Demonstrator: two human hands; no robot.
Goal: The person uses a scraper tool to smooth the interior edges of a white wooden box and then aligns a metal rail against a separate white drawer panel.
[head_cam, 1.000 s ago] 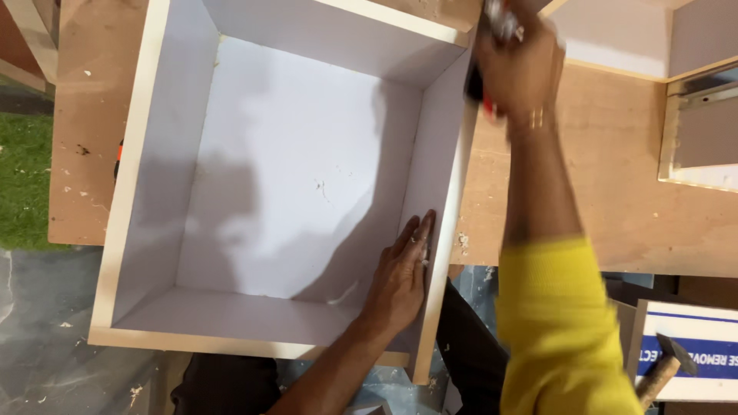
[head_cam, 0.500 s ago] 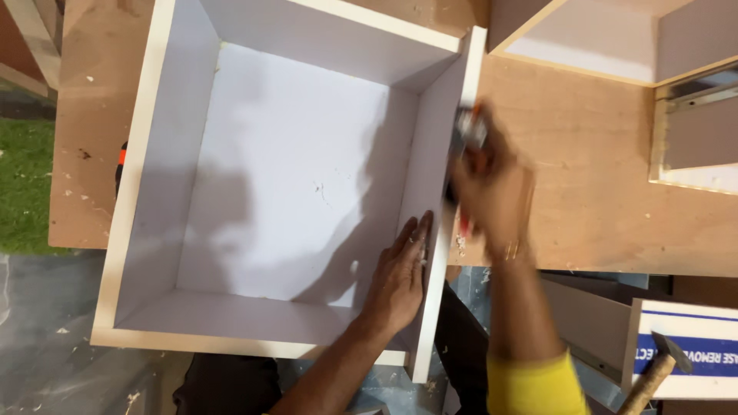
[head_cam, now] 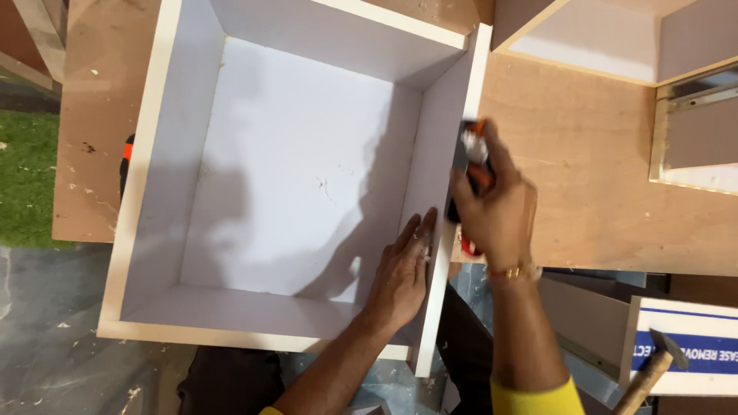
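One white open box [head_cam: 307, 192], four walls and a floor, lay mouth-up on one plywood bench [head_cam: 607, 192]. Left hand [head_cam: 400, 273] lay flat inside the box against its right wall, fingers straight and together, palm pressed to the panel, gripping nothing. Right hand [head_cam: 496, 207] sat just outside that same wall, fingers curled tight round one orange-and-black hand tool [head_cam: 470, 165], its upper end touching the wall's outer face; tool type could not be told. One wooden-handled hammer [head_cam: 653, 365] lay well right of the box, below the bench edge. Two further white panel pieces [head_cam: 600, 38] stood beyond the box's upper right corner. One orange-black object [head_cam: 126, 161] peeked out at the box's left wall.
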